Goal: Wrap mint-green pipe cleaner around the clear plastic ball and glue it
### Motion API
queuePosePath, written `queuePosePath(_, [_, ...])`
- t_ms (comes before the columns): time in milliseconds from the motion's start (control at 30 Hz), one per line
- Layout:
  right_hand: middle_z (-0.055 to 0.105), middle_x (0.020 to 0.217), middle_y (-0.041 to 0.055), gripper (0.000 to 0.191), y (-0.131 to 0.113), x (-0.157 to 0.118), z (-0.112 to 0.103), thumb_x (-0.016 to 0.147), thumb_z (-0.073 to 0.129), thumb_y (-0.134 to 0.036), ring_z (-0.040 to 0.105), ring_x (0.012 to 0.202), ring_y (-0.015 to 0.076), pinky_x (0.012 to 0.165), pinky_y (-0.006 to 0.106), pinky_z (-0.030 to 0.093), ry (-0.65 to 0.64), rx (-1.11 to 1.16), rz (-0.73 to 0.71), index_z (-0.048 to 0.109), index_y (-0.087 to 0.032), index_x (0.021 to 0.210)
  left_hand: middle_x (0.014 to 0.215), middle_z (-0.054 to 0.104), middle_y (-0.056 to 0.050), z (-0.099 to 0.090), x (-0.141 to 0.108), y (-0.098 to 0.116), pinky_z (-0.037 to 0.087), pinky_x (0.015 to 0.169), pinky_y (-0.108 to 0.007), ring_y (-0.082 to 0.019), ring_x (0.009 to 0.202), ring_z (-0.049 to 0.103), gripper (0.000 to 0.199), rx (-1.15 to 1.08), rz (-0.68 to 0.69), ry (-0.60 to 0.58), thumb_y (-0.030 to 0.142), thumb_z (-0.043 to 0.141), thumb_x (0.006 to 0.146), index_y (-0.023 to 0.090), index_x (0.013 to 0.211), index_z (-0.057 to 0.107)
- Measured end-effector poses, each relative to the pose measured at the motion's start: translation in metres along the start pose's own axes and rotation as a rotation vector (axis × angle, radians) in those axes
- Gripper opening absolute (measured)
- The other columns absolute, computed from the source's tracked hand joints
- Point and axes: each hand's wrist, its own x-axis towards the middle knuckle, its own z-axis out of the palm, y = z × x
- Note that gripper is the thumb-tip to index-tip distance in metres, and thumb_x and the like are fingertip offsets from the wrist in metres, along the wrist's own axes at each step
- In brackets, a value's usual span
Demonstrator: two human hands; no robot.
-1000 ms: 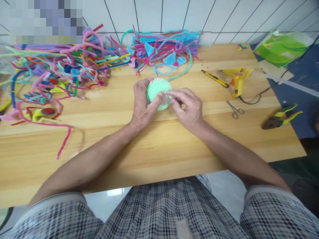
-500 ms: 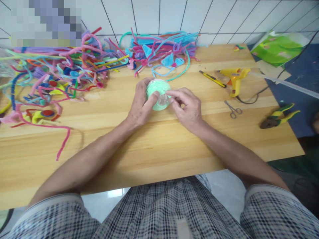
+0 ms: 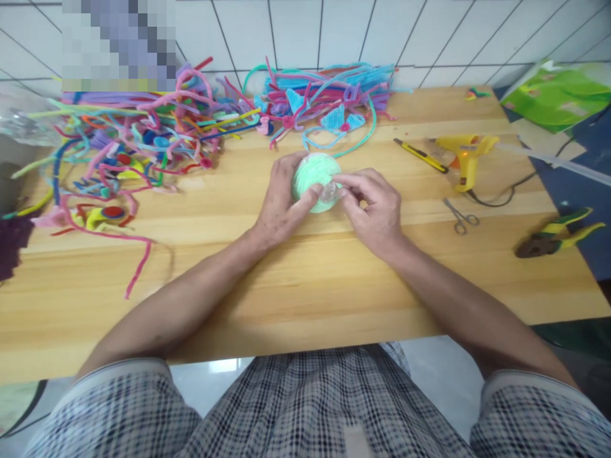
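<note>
A round, mint-green piece, seemingly coiled from pipe cleaner, sits in my left hand. My left fingers wrap its far left side, and the thumb lies across its front. A small clear, shiny piece shows at its lower right, beside the left thumb tip. My right hand is at the right edge, thumb and index finger pinched together against the clear piece. Blur hides whether that pinch grips the clear piece or something smaller. Just behind the green piece curves a pipe-cleaner loop.
Tangled pipe cleaners cover the back left, with a blue and pink bundle along the wall. On the right lie a yellow utility knife, a glue gun, small scissors, pliers and a green packet.
The whole view has shifted, so everything appears further right. Both hands keep nearly the same hold on the green piece.
</note>
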Motion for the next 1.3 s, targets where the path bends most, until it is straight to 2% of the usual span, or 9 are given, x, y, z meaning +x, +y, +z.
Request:
queuePosePath(300, [0.08,0.094,0.003,0.021,0.004,0.003,-0.005,0.103,0.072,-0.021,0.07,0.075,0.0175,0.068,0.032,0.059,0.043,-0.013,0.008,0.088,-0.029,0.114,0.156,0.064,-0.017,0.008,0.001,0.006,0.048,0.13,-0.05,-0.03,0.149,0.061,0.066,0.071,0.04,-0.016,0.073,0.047,0.114,0.024,0.158,0.049])
queuePosePath(500, [0.078,0.092,0.0019,0.022,0.006,0.002,-0.005,0.1,0.076,-0.02,0.069,0.072,0.0178,0.065,0.033,0.058,0.059,-0.001,0.015,0.089,-0.032,0.114,0.151,0.067,-0.018,0.008,0.004,0.011,0.05,0.128,-0.052,-0.032,0.146,0.059,0.067,0.011,0.05,-0.023,0.073,0.05,0.113,0.021,0.155,0.053])
queuePosePath(700, [0.08,0.095,0.0018,0.025,0.005,0.003,-0.006,0.101,0.075,-0.017,0.072,0.075,0.0174,0.066,0.032,0.06,0.022,-0.007,-0.035,0.088,-0.033,0.116,0.146,0.065,-0.019,0.004,0.004,0.009,0.052,0.124,-0.052,-0.032,0.142,0.06,0.063,-0.016,0.059,-0.034,0.07,0.049,0.114,0.02,0.152,0.052])
queuePosePath(800, [0.081,0.098,0.002,0.027,0.003,0.003,-0.007,0.102,0.073,-0.014,0.073,0.077,0.0165,0.068,0.03,0.06,0.012,-0.022,-0.062,0.087,-0.032,0.118,0.144,0.063,-0.018,0.003,0.004,0.01,0.054,0.123,-0.052,-0.033,0.14,0.062,0.066,-0.066,0.025,-0.045,0.074,0.053,0.111,0.02,0.149,0.049])
queuePosePath(933, [0.082,0.102,0.0025,0.03,-0.002,0.002,-0.006,0.103,0.071,-0.011,0.077,0.086,0.0171,0.075,0.03,0.063,-0.012,-0.018,-0.09,0.086,-0.031,0.119,0.152,0.058,-0.019,0.0,0.004,0.015,0.055,0.122,-0.049,-0.032,0.141,0.064,0.074,-0.151,-0.114,-0.035,0.078,0.07,0.101,0.021,0.144,0.047])
queuePosePath(1000, [0.083,0.105,0.0031,0.031,-0.004,0.001,-0.006,0.104,0.069,-0.01,0.078,0.092,0.0175,0.077,0.03,0.063,-0.014,-0.004,-0.085,0.086,-0.031,0.12,0.146,0.063,-0.015,-0.003,0.005,0.015,0.057,0.116,-0.045,-0.03,0.134,0.068,0.068,-0.183,-0.153,-0.073,0.073,0.071,0.103,0.023,0.142,0.047])
queuePosePath(1100, [0.083,0.107,0.0029,0.03,-0.003,0.002,-0.007,0.105,0.069,-0.012,0.078,0.092,0.0171,0.075,0.03,0.062,-0.033,-0.004,-0.069,0.085,-0.031,0.12,0.143,0.067,-0.013,-0.006,0.005,0.013,0.058,0.117,-0.044,-0.03,0.135,0.068,0.068,-0.153,-0.153,-0.079,0.072,0.073,0.102,0.024,0.144,0.05])
queuePosePath(1300, [0.082,0.1,0.0006,0.026,-0.004,0.003,-0.009,0.104,0.072,-0.013,0.072,0.078,0.0151,0.071,0.03,0.058,-0.068,0.016,-0.057,0.085,-0.031,0.116,0.149,0.068,-0.015,-0.009,0.002,0.011,0.056,0.124,-0.049,-0.031,0.142,0.068,0.064,-0.093,-0.101,-0.045,0.068,0.067,0.107,0.022,0.151,0.057])
